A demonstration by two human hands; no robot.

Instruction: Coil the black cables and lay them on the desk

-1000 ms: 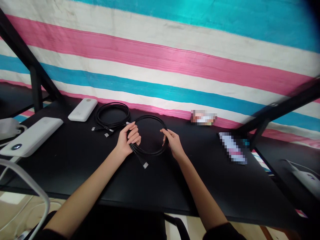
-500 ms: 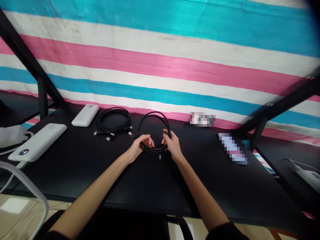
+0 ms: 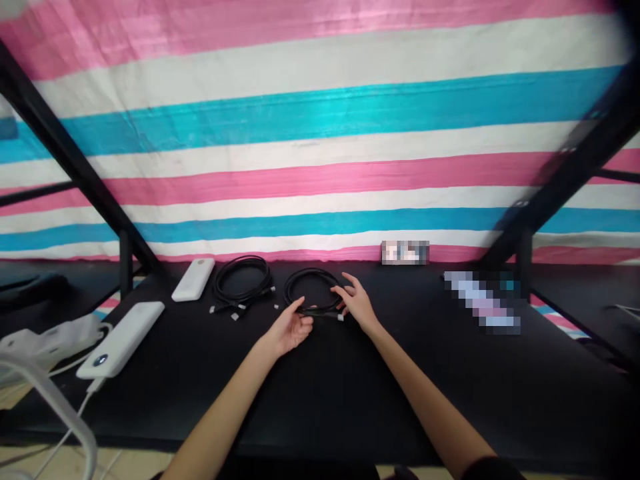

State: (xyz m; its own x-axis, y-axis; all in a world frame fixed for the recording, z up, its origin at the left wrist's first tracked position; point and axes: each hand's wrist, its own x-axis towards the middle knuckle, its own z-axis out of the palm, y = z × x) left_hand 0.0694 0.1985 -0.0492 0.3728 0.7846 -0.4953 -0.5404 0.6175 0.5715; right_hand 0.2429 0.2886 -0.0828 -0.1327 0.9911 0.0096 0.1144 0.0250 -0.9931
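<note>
A coiled black cable lies flat on the black table between my two hands, with a light-coloured plug at its lower right. My left hand is at the coil's near left side, palm turned inward, thumb raised apart from loosely curled fingers. Over the coil's right edge is my right hand, fingers spread, the fingertips at or just above the cable; contact is hard to make out. Neither hand grips anything. Just left of this coil rests a second coiled black cable, several pale plug ends beside it.
Two white power banks lie on the left, the nearer one with a cable plugged in. A white power strip is at the far left. Two blurred items lie to the right. Striped sheeting hangs behind the table.
The coil held upright between my hands now lies on the table. Both hands have loosened from it, and the right fingers have spread. The camera view has tilted upward and levelled.
</note>
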